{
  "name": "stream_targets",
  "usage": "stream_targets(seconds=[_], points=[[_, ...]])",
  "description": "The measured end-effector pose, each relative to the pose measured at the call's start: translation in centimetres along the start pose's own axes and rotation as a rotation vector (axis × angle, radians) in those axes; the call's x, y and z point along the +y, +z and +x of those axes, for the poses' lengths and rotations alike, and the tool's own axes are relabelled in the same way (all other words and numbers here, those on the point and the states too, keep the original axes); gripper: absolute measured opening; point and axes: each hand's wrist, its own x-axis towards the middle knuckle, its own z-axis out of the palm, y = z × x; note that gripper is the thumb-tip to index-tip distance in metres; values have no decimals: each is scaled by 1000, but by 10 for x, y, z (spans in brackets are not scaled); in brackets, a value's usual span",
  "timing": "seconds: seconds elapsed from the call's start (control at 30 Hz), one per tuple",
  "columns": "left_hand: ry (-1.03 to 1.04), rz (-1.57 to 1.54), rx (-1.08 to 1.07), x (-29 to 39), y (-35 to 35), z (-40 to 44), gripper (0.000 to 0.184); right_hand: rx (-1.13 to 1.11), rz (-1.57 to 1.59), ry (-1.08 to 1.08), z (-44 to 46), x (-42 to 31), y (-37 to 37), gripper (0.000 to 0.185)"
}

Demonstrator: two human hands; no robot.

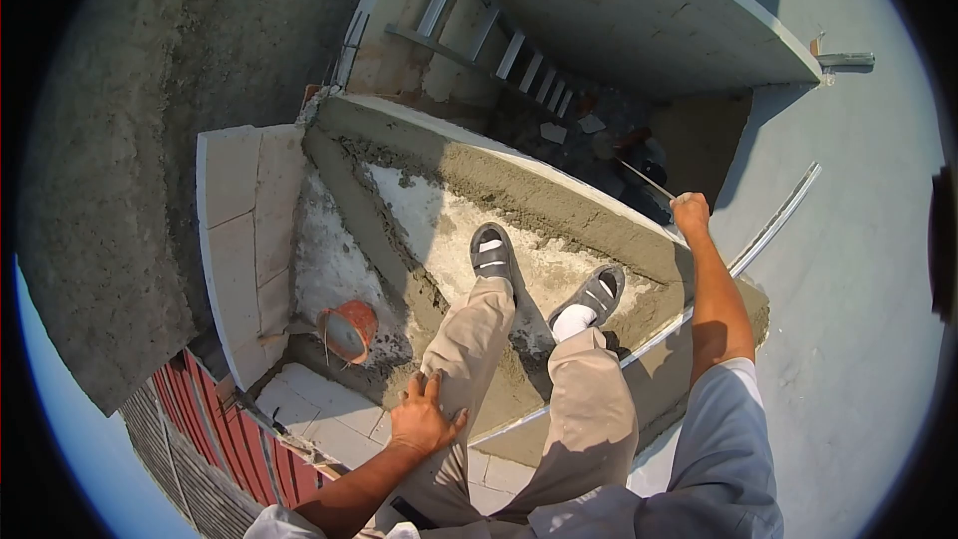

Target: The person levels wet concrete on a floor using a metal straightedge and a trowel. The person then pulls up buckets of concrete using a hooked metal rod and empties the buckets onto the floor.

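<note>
My right hand [691,212] is closed on a thin rope [649,180] beyond the top of the low wall. The rope runs down toward a dark, cluttered lower area, where what hangs on it is hard to make out. My left hand [423,419] rests on my left trouser leg, fingers spread, holding nothing. My sandalled feet [490,252] stand on the mortar-smeared floor between the low walls. An orange bucket [349,330] lies tilted on the floor to the left of my feet.
A metal ladder [509,55] leans in the lower space beyond the wall [539,175]. Pale block walls [232,230] stand at the left. A long metal strip [778,215] extends at the right. Red corrugated sheeting [215,419] shows at the lower left.
</note>
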Motion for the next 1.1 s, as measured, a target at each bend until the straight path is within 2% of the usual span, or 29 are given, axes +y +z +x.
stream_targets(seconds=[0.1,0.2,0.3,0.4,0.47,0.53,0.57,0.67,0.77,0.8,0.83,0.87,0.93,0.97,1.03,1.1], points=[[16,-19,-9,5,-1,-3,89,16,-43,-75,-27,-8,-38,21],[0,-68,-66,5,-6,-3,87,-37,-88,-165,-81,-43,-129,19],[-14,-80,-90,12,-7,-10,88,-40,-163,-266,-192,-104,-261,17],[10,-50,-76,26,-10,-15,88,49,-129,-377,-307,-140,-404,17],[157,-57,50,40,3,-1,87,135,-114,-437,-385,-166,-501,17],[383,-368,100,90,-17,14,88,219,-67,-495,-455,-182,-598,14],[476,-459,160,131,-40,10,89,138,-278,-469,-490,-187,-664,21],[859,-638,336,256,-111,-11,90,238,-536,-416,-593,-194,-767,29],[1117,-654,361,348,-178,-63,88,408,-704,-325,-675,-185,-824,38],[1241,-754,386,364,-192,-83,90,463,-752,-295,-698,-181,-838,41],[1292,-923,616,380,-202,-103,78,506,-794,-263,-717,-175,-852,44],[1365,-964,599,379,-216,-121,66,551,-832,-241,-734,-171,-862,47],[1461,-984,588,373,-262,-152,56,639,-871,-213,-762,-162,-879,53],[1473,-977,581,368,-279,-172,56,686,-896,-210,-776,-159,-887,56],[1567,-1060,814,359,-317,-203,53,790,-911,-234,-798,-155,-897,62],[1563,-1024,723,337,-348,-244,54,886,-889,-311,-806,-157,-899,68]])
